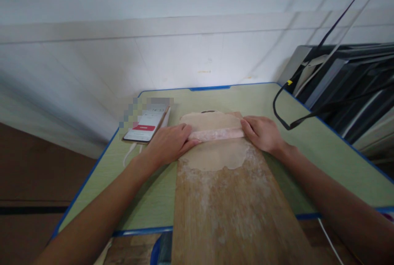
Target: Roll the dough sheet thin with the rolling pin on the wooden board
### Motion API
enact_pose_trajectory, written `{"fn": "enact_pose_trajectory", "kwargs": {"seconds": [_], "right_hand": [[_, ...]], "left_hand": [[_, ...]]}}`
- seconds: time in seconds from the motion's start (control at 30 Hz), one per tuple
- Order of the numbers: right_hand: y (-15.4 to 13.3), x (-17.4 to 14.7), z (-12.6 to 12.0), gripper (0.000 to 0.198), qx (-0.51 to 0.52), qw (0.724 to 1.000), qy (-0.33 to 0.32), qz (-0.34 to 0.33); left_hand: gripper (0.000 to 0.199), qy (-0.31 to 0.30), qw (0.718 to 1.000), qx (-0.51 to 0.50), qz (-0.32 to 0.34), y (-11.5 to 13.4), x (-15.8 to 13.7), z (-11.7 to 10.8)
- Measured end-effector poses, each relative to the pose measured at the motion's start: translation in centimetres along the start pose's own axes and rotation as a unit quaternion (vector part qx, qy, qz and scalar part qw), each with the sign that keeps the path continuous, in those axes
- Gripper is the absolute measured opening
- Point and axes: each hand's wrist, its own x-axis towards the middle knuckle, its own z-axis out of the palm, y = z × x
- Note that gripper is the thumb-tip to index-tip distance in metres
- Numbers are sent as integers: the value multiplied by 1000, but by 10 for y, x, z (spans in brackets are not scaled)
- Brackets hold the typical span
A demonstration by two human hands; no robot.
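Dough [215,157] lies spread as a thin, broad sheet over the far end of the board [234,211], reaching about to its left edge, with the pin [219,134] resting across its middle, so that part of the sheet shows beyond the pin and part on the near side. Judging by that flat spread, the rolling looks well along: the lump is gone and the sheet covers most of the board's width there. Its near rim is wavy and ragged, so some evening out may be left, though its exact thickness cannot be told; no cut or fold shows in the sheet. Both ends of the pin are covered: the left hand [170,143] has its fingers curled closely over one end, and the right hand [264,133] has its fingers bent round the other, thumb side toward the pin, with no gap to be seen in either hold. Flour [252,159] dusts the board beside and below the dough, and the board runs out past the near edge of the green worktop [147,205]. Left of the board, near the left hand, a phone [144,123] leans with its screen lit and a white cable [125,158] beneath; a black cord [329,111] hangs at the right, well apart from the dough
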Motion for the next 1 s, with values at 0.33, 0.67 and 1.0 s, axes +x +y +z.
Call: {"fn": "enact_pose_trajectory", "kwargs": {"seconds": [0.33, 0.67, 1.0], "right_hand": [[1, 1, -1, 47, -6, 1000, -21, 2], [1, 1, -1, 47, -2, 1000, -28, 4], [-1, -1, 0, 42, 3, 1000, -2, 10]], "left_hand": [[44, -12, 1000, -6, 12, -8, -2, 0], [49, -8, 999, -11, -37, 2, -3, 2], [59, 22, 989, -53, -133, 15, -3, 0]]}}
